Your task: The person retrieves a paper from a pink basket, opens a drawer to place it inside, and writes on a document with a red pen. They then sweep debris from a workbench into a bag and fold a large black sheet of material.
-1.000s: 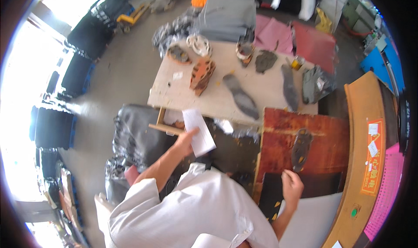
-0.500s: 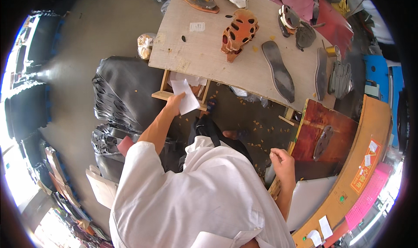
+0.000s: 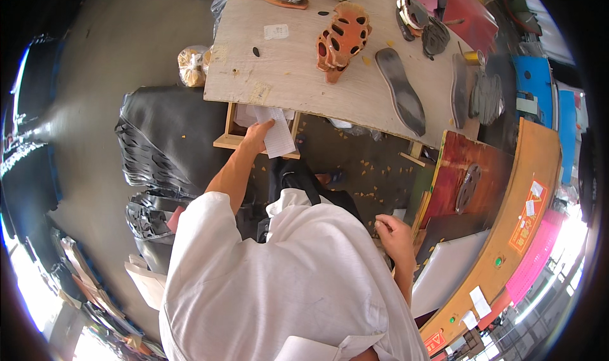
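My left hand pinches a white sheet of paper with faint printed lines. It holds the sheet over a pulled-out wooden drawer at the table's front edge. Other white papers lie inside that drawer, partly hidden by the sheet. Off to the right, my right hand hangs beside the machine with its fingers curled in, and nothing shows in it.
On the wooden table lie a stack of orange cut-out pieces, dark soles and grey straps. Black sheet material is heaped left of the drawer. An orange-yellow machine beam curves along the right.
The sheet in my left hand has turned, so its lined face shows. My right hand has shifted slightly to the left. The view has moved a little.
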Demonstrator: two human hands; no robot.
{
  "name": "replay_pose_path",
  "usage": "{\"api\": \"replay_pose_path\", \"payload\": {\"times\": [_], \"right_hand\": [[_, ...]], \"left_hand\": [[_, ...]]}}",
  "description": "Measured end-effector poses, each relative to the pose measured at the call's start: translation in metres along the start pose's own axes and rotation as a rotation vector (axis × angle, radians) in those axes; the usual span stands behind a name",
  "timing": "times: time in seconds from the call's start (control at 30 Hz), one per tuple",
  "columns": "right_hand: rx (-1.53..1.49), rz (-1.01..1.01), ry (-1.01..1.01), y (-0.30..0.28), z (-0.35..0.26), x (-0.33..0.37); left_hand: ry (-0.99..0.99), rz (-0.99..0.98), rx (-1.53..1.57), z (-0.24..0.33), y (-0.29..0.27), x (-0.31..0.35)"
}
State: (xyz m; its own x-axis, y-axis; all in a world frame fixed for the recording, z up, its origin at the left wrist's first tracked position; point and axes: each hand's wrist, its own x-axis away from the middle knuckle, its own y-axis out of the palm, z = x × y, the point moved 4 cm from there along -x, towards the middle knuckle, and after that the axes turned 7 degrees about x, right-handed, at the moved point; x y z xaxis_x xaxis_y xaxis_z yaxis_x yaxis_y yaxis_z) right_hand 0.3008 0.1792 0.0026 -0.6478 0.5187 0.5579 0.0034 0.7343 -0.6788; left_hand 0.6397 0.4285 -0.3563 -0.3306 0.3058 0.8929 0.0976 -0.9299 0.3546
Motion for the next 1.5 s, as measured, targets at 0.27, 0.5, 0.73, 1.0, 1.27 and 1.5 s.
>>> {"api": "replay_pose_path", "payload": {"times": [0.27,0.5,0.73,1.0,1.27,1.5], "right_hand": [[-0.012,-0.006,0.043,0.004,-0.003,-0.002],[-0.001,0.072,0.043,-0.006,0.015,0.006],[-0.079,0.162,0.118,-0.001,0.062,0.048],[-0.213,0.234,0.029,0.023,0.114,0.066],[-0.191,0.278,0.101,0.024,0.162,0.081],[-0.303,0.404,0.193,0.023,0.186,0.101]], "left_hand": [[0.02,0.018,-0.011,0.004,-0.009,-0.033],[0.584,0.101,-0.95,0.059,-0.018,-0.084],[0.953,0.18,-1.237,0.044,0.002,0.038],[-0.122,-0.211,0.26,-0.059,0.003,0.063],[0.11,-0.081,0.252,0.014,0.07,0.026],[0.024,0.087,-0.088,0.002,0.088,0.001]]}}
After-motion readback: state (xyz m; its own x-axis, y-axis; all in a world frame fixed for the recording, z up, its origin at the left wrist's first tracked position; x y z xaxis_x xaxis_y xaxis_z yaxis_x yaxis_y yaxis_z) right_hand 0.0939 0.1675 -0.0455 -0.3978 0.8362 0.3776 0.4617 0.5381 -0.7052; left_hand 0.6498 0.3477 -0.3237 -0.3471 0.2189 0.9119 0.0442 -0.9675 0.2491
